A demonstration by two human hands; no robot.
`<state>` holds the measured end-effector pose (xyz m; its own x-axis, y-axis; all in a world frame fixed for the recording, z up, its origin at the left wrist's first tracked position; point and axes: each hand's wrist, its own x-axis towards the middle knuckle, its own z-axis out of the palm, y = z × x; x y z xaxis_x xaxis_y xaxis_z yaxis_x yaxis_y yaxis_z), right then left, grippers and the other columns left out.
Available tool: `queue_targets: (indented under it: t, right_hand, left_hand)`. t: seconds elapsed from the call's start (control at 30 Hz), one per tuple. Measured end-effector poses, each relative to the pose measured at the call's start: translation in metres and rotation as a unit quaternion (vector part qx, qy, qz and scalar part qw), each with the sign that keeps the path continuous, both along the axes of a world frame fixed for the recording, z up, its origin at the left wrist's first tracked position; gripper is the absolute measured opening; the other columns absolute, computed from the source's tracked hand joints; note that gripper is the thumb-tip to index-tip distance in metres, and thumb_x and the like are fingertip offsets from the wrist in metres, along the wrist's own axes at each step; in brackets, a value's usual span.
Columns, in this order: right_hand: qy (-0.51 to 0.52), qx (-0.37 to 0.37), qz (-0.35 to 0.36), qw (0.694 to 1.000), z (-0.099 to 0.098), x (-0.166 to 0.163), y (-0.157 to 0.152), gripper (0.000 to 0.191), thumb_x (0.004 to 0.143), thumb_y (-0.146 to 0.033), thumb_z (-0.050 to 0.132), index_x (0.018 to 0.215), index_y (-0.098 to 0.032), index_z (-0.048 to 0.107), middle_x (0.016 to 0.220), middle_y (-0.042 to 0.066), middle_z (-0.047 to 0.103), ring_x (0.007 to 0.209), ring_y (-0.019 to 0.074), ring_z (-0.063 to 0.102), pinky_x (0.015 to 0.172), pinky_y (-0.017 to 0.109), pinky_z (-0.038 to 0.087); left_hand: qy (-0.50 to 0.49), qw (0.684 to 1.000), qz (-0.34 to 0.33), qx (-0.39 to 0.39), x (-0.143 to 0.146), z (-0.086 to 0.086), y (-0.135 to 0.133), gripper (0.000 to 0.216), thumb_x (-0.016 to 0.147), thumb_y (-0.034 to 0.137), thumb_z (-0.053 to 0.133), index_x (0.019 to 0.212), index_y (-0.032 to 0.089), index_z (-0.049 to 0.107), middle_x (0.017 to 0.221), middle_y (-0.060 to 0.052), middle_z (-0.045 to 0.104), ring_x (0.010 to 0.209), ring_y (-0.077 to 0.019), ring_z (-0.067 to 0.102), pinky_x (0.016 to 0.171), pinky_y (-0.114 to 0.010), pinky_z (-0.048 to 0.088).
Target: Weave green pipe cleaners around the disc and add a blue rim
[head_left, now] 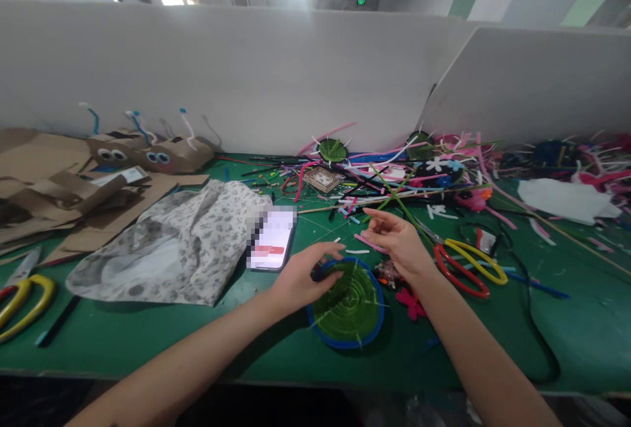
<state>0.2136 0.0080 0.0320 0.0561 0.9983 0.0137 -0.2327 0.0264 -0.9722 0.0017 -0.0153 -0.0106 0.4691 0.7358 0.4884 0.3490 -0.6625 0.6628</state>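
A round green woven disc with a blue rim lies on the green table in front of me. My left hand rests on its left edge, fingers curled and pinching a small dark piece against it. My right hand hovers just above and to the right of the disc, palm turned inward, fingers loosely spread with nothing in them. A long green pipe cleaner runs past its fingertips. A pink strip lies under that hand.
A phone lies left of my hands beside a patterned grey cloth. Red-and-yellow scissors sit to the right, another pair at the far left. Cardboard creatures with googly eyes and a heap of pipe cleaners line the white partition.
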Motion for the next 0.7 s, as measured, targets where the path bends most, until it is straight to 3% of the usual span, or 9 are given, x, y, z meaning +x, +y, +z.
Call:
queue_targets:
  t: [0.17, 0.27, 0.37, 0.57, 0.7]
  right_hand:
    - [0.004, -0.020, 0.036, 0.999, -0.0027, 0.0020, 0.0000, 0.051, 0.048, -0.020, 0.085, 0.097, -0.023, 0.070, 0.095, 0.003, 0.070, 0.085, 0.0182, 0.066, 0.085, 0.038, 0.051]
    - [0.015, -0.014, 0.070, 0.997, -0.0043, 0.0025, 0.0005, 0.049, 0.052, -0.021, 0.084, 0.098, -0.022, 0.069, 0.107, 0.008, 0.069, 0.106, 0.0265, 0.062, 0.095, 0.044, 0.047]
    - [0.015, -0.006, 0.097, 0.995, -0.0048, 0.0026, 0.0002, 0.048, 0.055, -0.019, 0.081, 0.100, -0.023, 0.068, 0.116, 0.009, 0.066, 0.114, 0.0274, 0.058, 0.099, 0.044, 0.045]
    - [0.012, 0.000, 0.090, 0.996, -0.0022, 0.0006, -0.0025, 0.039, 0.053, -0.017, 0.083, 0.089, -0.020, 0.068, 0.107, 0.007, 0.070, 0.099, 0.0231, 0.066, 0.091, 0.039, 0.050]
    - [0.002, -0.035, 0.052, 0.998, 0.0013, -0.0019, -0.0033, 0.032, 0.048, -0.023, 0.086, 0.073, -0.018, 0.067, 0.086, 0.005, 0.074, 0.083, 0.0194, 0.069, 0.069, 0.028, 0.055]
  left_hand:
    - [0.000, 1.000, 0.005, 0.002, 0.0005, 0.0000, 0.0003, 0.045, 0.081, 0.019, 0.062, 0.123, 0.026, 0.049, 0.102, -0.003, 0.066, 0.088, -0.0160, 0.064, 0.077, -0.029, 0.055]
    - [0.000, 1.000, 0.004, 0.003, 0.0005, 0.0004, 0.0001, 0.046, 0.080, 0.019, 0.062, 0.123, 0.026, 0.049, 0.102, -0.003, 0.066, 0.088, -0.0159, 0.064, 0.077, -0.029, 0.054]
    - [0.001, 1.000, 0.004, 0.001, 0.0002, 0.0007, -0.0005, 0.044, 0.081, 0.021, 0.062, 0.123, 0.025, 0.050, 0.102, -0.003, 0.066, 0.088, -0.0165, 0.064, 0.077, -0.030, 0.055]
    - [0.003, 1.000, 0.004, -0.007, 0.0000, 0.0015, -0.0013, 0.043, 0.081, 0.022, 0.061, 0.123, 0.025, 0.050, 0.102, -0.004, 0.066, 0.086, -0.0162, 0.064, 0.071, -0.028, 0.055]
    - [0.001, 1.000, 0.004, -0.003, 0.0003, 0.0017, -0.0014, 0.043, 0.082, 0.022, 0.060, 0.123, 0.025, 0.050, 0.103, -0.004, 0.066, 0.088, -0.0170, 0.064, 0.076, -0.029, 0.055]
